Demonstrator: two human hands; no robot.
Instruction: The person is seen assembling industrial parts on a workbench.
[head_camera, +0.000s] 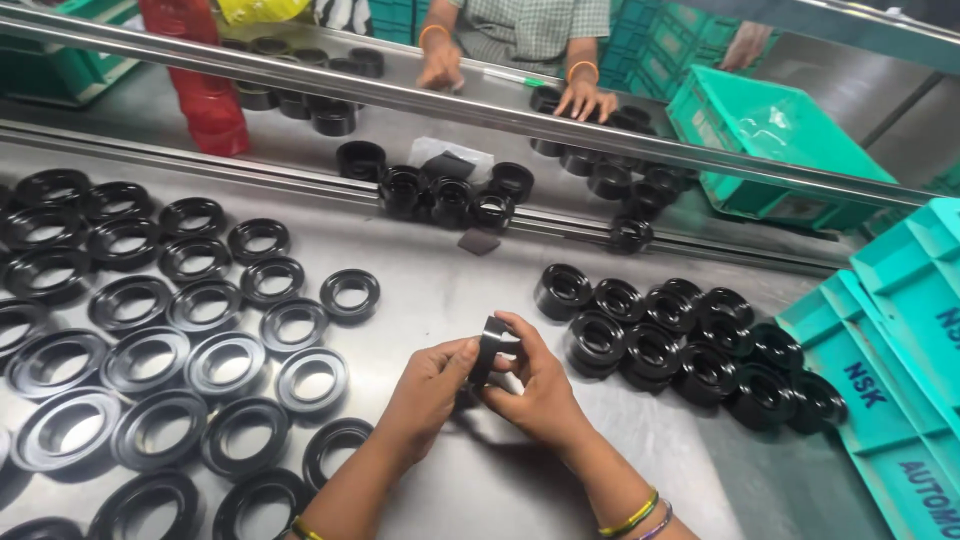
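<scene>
Both of my hands hold one black rubber ring (488, 350) on edge above the steel table (450, 290). My left hand (425, 390) pinches its left side, and my right hand (540, 385) grips its right side with fingers curled over the top. To the left lie several wide flat black rings (225, 365) in rows. To the right sits a cluster of several smaller, taller black rings (690, 345).
Turquoise plastic trays (900, 390) lie at the right edge, and a turquoise crate (775, 150) stands beyond the steel rail (420, 100). Another person's hands (585, 95) rest across the table. More black rings (450, 195) and a red stack (205, 90) sit farther back.
</scene>
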